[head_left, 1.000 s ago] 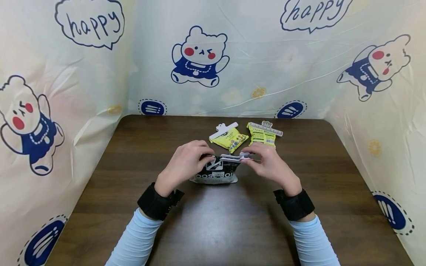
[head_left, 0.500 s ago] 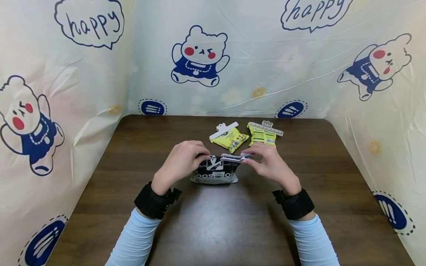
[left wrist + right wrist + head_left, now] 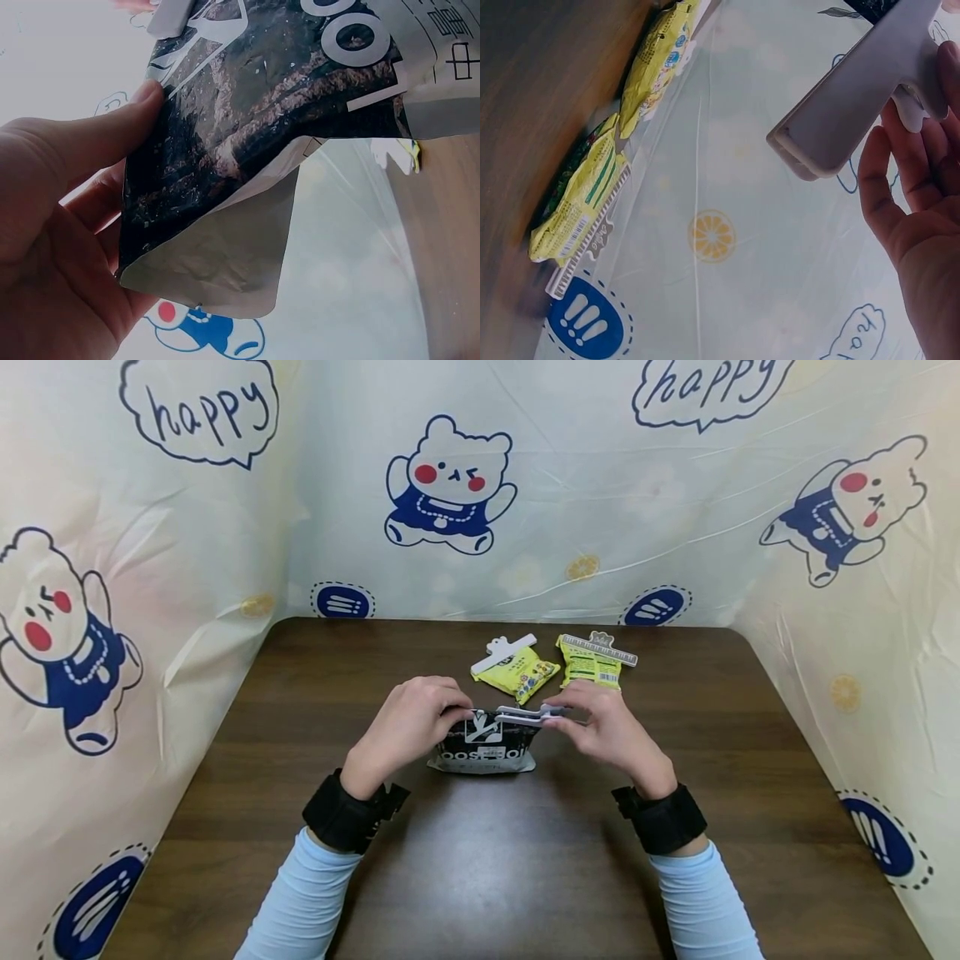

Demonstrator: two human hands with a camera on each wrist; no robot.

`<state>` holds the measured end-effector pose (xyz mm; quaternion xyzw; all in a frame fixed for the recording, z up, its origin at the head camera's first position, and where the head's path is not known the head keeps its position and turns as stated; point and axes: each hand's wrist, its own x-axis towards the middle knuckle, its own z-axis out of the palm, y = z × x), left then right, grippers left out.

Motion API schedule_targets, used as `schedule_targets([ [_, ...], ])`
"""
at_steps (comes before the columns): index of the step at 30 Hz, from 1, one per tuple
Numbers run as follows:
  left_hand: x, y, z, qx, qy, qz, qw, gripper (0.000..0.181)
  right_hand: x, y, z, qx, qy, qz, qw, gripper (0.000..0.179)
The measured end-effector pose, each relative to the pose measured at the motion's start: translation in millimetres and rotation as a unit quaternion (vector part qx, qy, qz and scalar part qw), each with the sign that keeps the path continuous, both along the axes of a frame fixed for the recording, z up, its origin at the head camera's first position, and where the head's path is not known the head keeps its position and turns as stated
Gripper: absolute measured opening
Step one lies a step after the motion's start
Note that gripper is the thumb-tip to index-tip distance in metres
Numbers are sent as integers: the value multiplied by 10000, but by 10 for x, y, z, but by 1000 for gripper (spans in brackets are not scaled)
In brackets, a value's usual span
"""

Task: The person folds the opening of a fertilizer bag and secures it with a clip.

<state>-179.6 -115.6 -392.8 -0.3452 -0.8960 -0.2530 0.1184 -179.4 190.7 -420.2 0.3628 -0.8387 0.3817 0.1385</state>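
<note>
A black and silver snack bag (image 3: 483, 754) stands upright on the table, its top edge facing up. My left hand (image 3: 408, 727) pinches the top left of that edge. In the left wrist view, the thumb lies across the bag's printed front (image 3: 247, 97), with the fingers behind. At the bag's top right, my right hand (image 3: 611, 731) pinches the handles of a pale bag clip (image 3: 519, 717). The long bars of the clip (image 3: 847, 97) reach over the right part of the top edge. Whether they clamp it I cannot tell.
Behind the black bag lie two small yellow snack packets. A white clip (image 3: 504, 655) sits on the left packet (image 3: 521, 677). The right packet (image 3: 591, 672) bears a clear ruler-marked clip (image 3: 600, 650). A printed curtain (image 3: 600, 510) surrounds the brown table (image 3: 480, 868).
My left hand has shifted a little to the left along the bag's top edge, uncovering more of the printed front. The right hand and its clip have hardly moved.
</note>
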Motion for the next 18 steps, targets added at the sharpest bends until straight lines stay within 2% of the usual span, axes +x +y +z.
schedule_targets([
  [5, 10, 7, 10, 26, -9, -42, 10000, 4, 12, -14, 17, -65, 23, 47, 10000, 20],
  [12, 21, 32, 4, 34, -80, -110, 9999, 4, 27, -79, 48, -75, -216, 149, 9996, 22],
  [18, 26, 39, -4, 46, -104, -116, 9999, 4, 36, -127, 47, -119, -197, 143, 9996, 22],
])
